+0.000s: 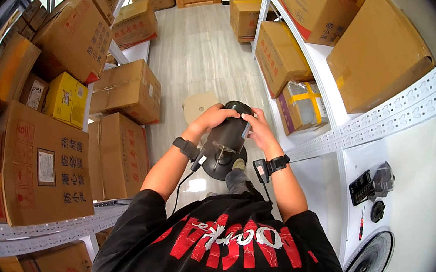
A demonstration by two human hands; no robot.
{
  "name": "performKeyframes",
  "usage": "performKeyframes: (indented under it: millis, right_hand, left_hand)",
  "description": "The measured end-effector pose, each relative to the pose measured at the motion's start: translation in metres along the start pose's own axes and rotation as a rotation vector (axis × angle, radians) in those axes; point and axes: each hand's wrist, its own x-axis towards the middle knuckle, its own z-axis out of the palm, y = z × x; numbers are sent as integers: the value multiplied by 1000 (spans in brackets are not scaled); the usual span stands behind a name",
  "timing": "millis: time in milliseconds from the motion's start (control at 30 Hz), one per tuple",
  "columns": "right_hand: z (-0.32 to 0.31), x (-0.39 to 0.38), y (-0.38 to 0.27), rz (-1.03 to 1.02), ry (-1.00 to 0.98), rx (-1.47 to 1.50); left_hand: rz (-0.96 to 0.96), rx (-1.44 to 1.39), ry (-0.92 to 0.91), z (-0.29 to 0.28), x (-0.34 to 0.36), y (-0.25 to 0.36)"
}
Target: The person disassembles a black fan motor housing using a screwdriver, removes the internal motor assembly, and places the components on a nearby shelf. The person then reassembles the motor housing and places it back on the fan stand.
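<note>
Between my two hands is a dark, rounded fan motor housing [222, 134], standing upright over a round dark base [216, 171] on the floor. My left hand [213, 119] grips its upper left side, with the thumb lying over the top. Opposite it, my right hand [258, 130] holds the upper right side, thumb also on top and fingers curled round the edge. Parts of the fingers of both hands are hidden behind the housing. A strap with a small cabled device sits on each wrist. One of my shoes [238, 164] shows beside the base.
Shelves with cardboard boxes [129, 90] line the left, and more boxes [283, 57] stand on the right rack. On the white right shelf lie a fan grille [366, 271], a screwdriver [362, 225], a black knob [377, 211] and a black part in plastic. A beige disc [195, 106] lies on the floor.
</note>
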Motion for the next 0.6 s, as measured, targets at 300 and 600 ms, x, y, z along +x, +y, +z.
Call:
performKeyframes:
  millis: [300, 600]
  right_hand:
    - [-4, -9, 4, -136, -5, -2]
    - [-6, 15, 0, -140, 186, 26]
  left_hand:
    - [58, 160, 64, 8, 0, -1]
    - [196, 18, 63, -6, -2, -20]
